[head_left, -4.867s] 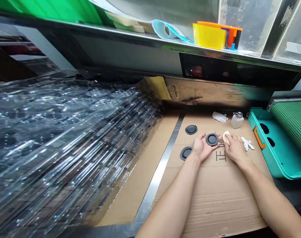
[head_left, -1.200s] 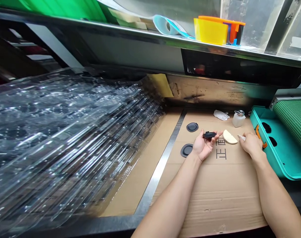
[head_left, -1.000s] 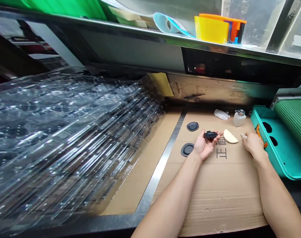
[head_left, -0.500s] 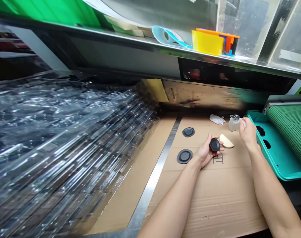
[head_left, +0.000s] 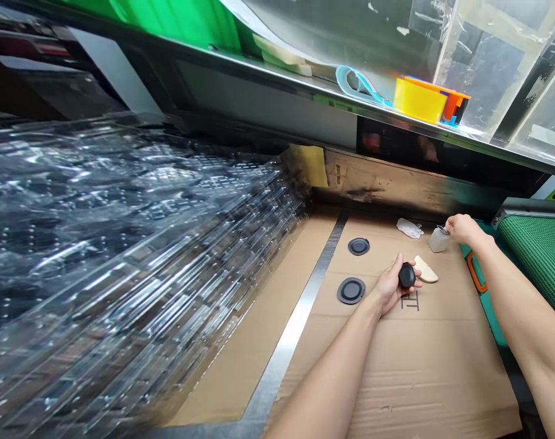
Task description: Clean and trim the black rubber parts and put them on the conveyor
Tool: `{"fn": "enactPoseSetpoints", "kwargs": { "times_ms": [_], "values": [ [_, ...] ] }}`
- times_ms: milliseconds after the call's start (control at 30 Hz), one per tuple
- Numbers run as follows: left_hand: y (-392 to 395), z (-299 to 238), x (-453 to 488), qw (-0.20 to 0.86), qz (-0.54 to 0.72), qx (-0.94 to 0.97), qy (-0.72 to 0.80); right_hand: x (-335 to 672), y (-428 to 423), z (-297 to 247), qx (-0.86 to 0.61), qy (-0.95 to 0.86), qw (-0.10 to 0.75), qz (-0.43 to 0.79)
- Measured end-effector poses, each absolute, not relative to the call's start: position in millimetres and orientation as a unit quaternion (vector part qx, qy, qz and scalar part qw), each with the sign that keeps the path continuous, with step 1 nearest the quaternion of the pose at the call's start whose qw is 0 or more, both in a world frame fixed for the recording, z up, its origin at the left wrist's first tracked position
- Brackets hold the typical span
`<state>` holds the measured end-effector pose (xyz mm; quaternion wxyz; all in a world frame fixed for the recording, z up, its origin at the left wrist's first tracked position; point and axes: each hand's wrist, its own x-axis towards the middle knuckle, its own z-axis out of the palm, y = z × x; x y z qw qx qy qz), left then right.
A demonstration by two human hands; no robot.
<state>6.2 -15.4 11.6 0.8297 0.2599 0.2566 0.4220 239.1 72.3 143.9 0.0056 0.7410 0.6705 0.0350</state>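
Cardboard sheet (head_left: 396,372) on the worktop, with stacked clear plastic trays (head_left: 122,244) at its 9 o'clock and a teal tray (head_left: 480,274) at 3 o'clock. Compared with the earlier frame, the right hand (head_left: 462,228) has moved from beside the cream sponge (head_left: 426,270) to a plastic dispenser bottle (head_left: 439,240), fingers curled onto its metal cap. The left hand (head_left: 389,286) pinches a black rubber disc (head_left: 407,275) on edge, two more discs (head_left: 351,291) lying at its 10 o'clock.
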Motion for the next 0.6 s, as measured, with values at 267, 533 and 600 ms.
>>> {"fn": "enactPoseSetpoints", "kwargs": {
  "times_ms": [267,533,600],
  "values": [
    [-15,11,6,0.816,0.451,0.260,0.250,234,71,155,0.756,0.653,-0.004,0.036],
    [-13,9,5,0.828,0.440,0.252,0.241,217,-1,128,0.652,0.687,-0.320,-0.016],
    [-15,8,6,0.819,0.441,0.272,0.246,199,-24,105,0.606,0.712,-0.338,-0.104]
  ]
}}
